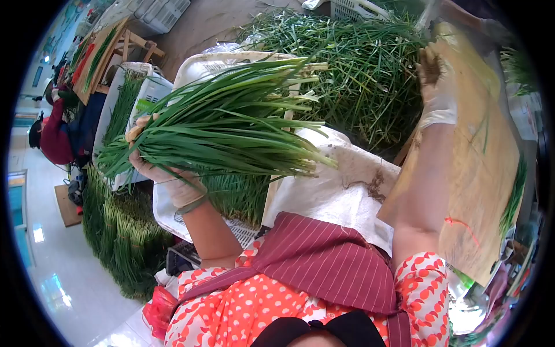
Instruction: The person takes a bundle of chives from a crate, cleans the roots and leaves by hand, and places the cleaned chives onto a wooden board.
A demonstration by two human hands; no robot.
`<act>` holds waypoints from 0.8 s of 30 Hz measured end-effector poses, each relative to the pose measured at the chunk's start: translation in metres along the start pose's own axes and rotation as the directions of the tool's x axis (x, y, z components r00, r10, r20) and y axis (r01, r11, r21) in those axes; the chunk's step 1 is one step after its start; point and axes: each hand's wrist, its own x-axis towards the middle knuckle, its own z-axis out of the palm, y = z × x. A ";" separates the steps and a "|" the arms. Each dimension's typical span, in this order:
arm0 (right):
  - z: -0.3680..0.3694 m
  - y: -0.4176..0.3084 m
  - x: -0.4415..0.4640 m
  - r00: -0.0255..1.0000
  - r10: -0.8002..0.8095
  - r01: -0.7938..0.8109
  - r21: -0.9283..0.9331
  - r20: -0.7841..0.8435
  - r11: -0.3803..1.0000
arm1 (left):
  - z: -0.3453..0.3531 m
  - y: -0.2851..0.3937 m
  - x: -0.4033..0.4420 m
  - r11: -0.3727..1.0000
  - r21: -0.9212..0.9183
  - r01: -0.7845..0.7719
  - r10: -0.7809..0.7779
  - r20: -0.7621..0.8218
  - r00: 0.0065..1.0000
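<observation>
Beside white sheeting (pixel 321 188), apparently gathering: holding leafy bunch (pixel 231 124) in left hand (pixel 153 169), poising right hand (pixel 436 84) (seemingly empty, loosely unfolded) near heap (pixel 358 75), probably needing steadiness next.

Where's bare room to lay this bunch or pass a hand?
Mostly bare: the wooden board, between the right forearm and the green strands along its outer edge, barring a red string; and the white cloth, between the apron and the loose heap, barring brown debris. Crowded: that heap, and the greens-filled crate under the held bunch.
</observation>
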 end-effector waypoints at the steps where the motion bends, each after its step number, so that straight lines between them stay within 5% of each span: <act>1: -0.002 -0.007 0.006 0.998 -0.001 -0.020 -0.353 -0.060 0.935 | -0.002 0.001 0.001 1.000 0.006 -0.003 0.003 -0.007 1.000; 2: -0.003 -0.008 0.011 0.993 -0.026 -0.056 -0.658 -0.114 0.751 | -0.004 0.000 0.004 0.997 0.066 -0.051 0.052 -0.013 0.999; 4: 0.014 0.013 -0.003 0.948 -0.091 0.314 -0.853 0.305 0.417 | -0.002 -0.002 0.004 0.994 0.082 -0.077 0.078 -0.004 0.997; 5: 0.052 0.008 -0.035 0.921 0.029 0.333 -0.824 0.388 0.458 | 0.001 -0.003 0.004 0.994 0.083 -0.074 0.075 -0.006 0.997; 7: 0.099 0.020 -0.083 0.760 -0.032 0.600 -0.680 0.650 0.422 | 0.005 -0.005 0.004 0.987 0.139 -0.085 0.091 -0.035 0.995; 9: 0.130 0.045 -0.108 0.396 -0.217 0.916 -0.401 0.892 0.022 | 0.010 -0.006 0.002 0.992 0.108 -0.071 0.073 -0.016 0.997; 13: 0.154 0.068 -0.116 0.312 -0.226 0.921 -0.352 0.923 -0.167 | 0.011 0.001 0.001 0.997 0.070 -0.035 0.035 0.002 0.999; 14: 0.153 0.068 -0.113 0.307 -0.227 0.924 -0.347 0.924 -0.164 | 0.011 0.002 0.001 0.997 0.073 -0.041 0.041 0.001 0.999; 16: 0.150 0.067 -0.109 0.381 -0.259 0.923 -0.350 0.888 0.160 | 0.009 0.005 0.001 0.995 0.068 -0.069 0.072 -0.041 0.997; 17: 0.149 0.068 -0.111 0.379 -0.258 0.924 -0.347 0.889 0.159 | 0.007 0.005 0.001 0.995 0.067 -0.071 0.074 -0.042 0.996; 19: 0.145 0.065 -0.114 0.760 -0.072 0.457 -0.452 0.646 0.766 | 0.005 0.003 0.003 0.997 0.057 -0.053 0.051 0.035 0.998; 23: 0.124 0.040 -0.099 0.794 -0.049 0.318 -0.346 0.605 0.883 | -0.003 0.007 0.006 0.998 0.055 -0.025 0.020 0.098 0.995; 24: 0.117 0.040 -0.088 0.871 -0.050 0.165 -0.195 0.488 0.967 | -0.007 0.008 0.006 1.000 -0.025 -0.006 0.008 0.096 0.995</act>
